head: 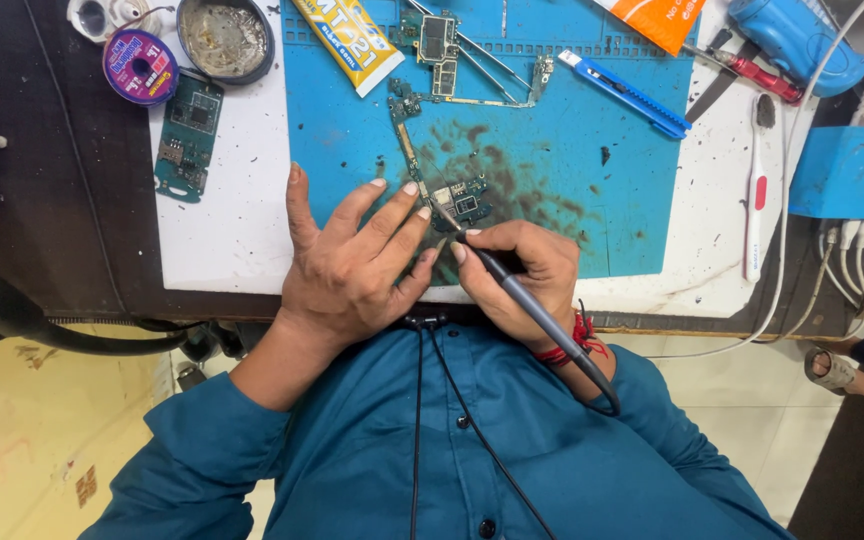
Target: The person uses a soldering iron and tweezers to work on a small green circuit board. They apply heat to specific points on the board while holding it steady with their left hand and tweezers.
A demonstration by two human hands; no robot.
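Circuit board (460, 203), small and dark, lies on the blue mat (552, 170) just ahead of both my hands, on a scorched brown patch. Beyond my fingers, further up the mat, sit a larger stripped board (439, 45), a pair of tweezers (482, 55), a yellow glue tube (350, 40) and a blue utility knife (624, 93). Off past my left hand, on the white worktop (232, 220), rest a green board (188, 135), a purple solder spool (140, 66) and a round tin (225, 37). Away to the right of my right hand lies a white toothbrush (757, 195). Nothing blocks the board except my own fingertips.

My left hand (352, 265) lies palm down with the fingers spread, their tips touching the near left edge of the board. My right hand (522, 275) is curled, pinching a grey soldering iron (527, 305) like a pen, its tip touching the board.
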